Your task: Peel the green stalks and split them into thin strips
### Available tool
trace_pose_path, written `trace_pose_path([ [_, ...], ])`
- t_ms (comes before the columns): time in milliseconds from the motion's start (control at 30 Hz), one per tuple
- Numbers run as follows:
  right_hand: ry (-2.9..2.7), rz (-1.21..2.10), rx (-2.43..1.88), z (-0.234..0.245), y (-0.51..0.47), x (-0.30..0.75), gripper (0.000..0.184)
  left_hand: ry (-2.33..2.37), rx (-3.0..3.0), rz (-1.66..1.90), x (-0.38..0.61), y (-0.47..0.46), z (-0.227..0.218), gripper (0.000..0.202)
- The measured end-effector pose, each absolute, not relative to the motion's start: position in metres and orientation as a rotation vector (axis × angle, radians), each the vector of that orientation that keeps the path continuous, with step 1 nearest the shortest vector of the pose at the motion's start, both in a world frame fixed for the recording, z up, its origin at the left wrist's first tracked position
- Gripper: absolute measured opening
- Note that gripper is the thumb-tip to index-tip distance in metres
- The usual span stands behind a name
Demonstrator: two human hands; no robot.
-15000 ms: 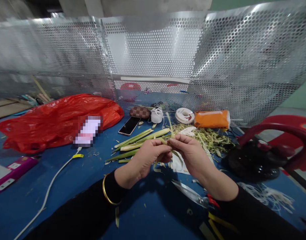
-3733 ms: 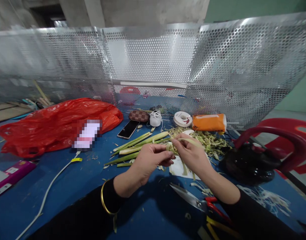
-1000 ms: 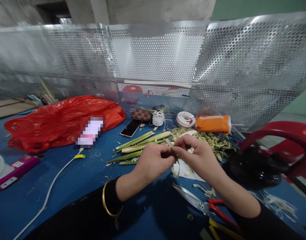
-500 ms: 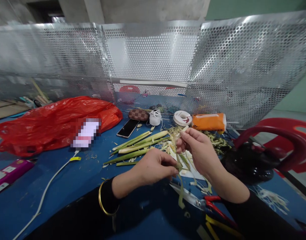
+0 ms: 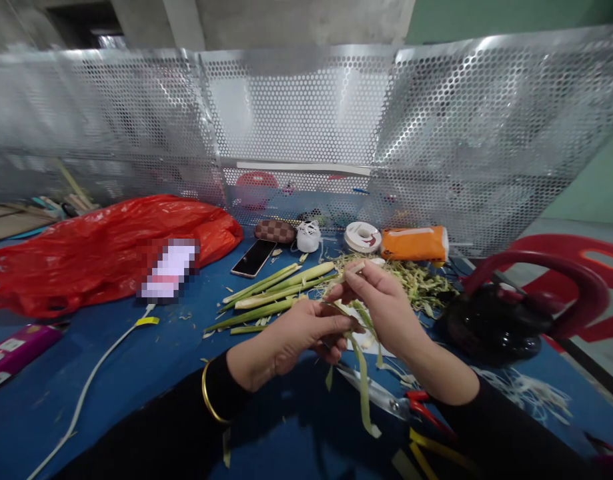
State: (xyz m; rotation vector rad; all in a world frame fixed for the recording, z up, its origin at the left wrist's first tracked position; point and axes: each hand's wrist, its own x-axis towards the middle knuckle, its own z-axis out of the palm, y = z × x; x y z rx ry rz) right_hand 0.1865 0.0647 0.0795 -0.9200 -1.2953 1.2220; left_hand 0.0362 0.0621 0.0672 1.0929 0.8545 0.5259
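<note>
My left hand (image 5: 299,337) is closed, its thumb and fingers pinching a green leaf strip (image 5: 365,393) whose long end hangs below. Close against it on the right, my right hand (image 5: 386,303) is closed too, with a short pale piece (image 5: 357,268) showing between thumb and forefinger; whether it belongs to the same leaf I cannot tell. Beneath the hanging strip lie scissors (image 5: 381,398) with red handles. Green plant stalks (image 5: 266,300) are laid out beyond my left hand. A heap of shredded plant bits (image 5: 419,283) sits past my right hand.
On the blue table (image 5: 151,400), a black kettle (image 5: 491,327) with a red handle stands at right. A red plastic bag (image 5: 101,247), a lit phone (image 5: 171,270) on a white cable and a dark phone (image 5: 255,258) lie left. A tape roll (image 5: 363,237) and orange packet (image 5: 415,244) are behind.
Both hands have come closer together, the right moving slightly left and the left turning more palm-inward. More of the leaf strip hangs below them. The whole view has shifted slightly.
</note>
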Motion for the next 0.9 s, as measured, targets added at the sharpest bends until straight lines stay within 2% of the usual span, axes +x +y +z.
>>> trace_pose_path([
  [200,-1.408,1.179,-0.896,0.081,0.072,0.194,0.019,0.873,1.058,0.608,0.038,0.061,0.072,0.019],
  [400,-1.843,1.208,-1.023,0.098,0.079,0.224,0.021,0.927,1.110,0.776,0.032,0.067,0.084,0.024],
  [600,-1.893,0.914,-1.066,0.101,0.075,0.221,0.028,0.940,1.132,0.762,0.029,0.068,0.087,0.023],
  [800,-1.970,0.651,-1.174,0.091,0.075,0.216,0.019,0.865,1.014,0.735,0.025,0.073,0.079,0.028],
  [900,-1.973,0.574,-1.234,0.085,0.076,0.215,0.019,0.852,0.979,0.815,0.027,0.075,0.073,0.025],
])
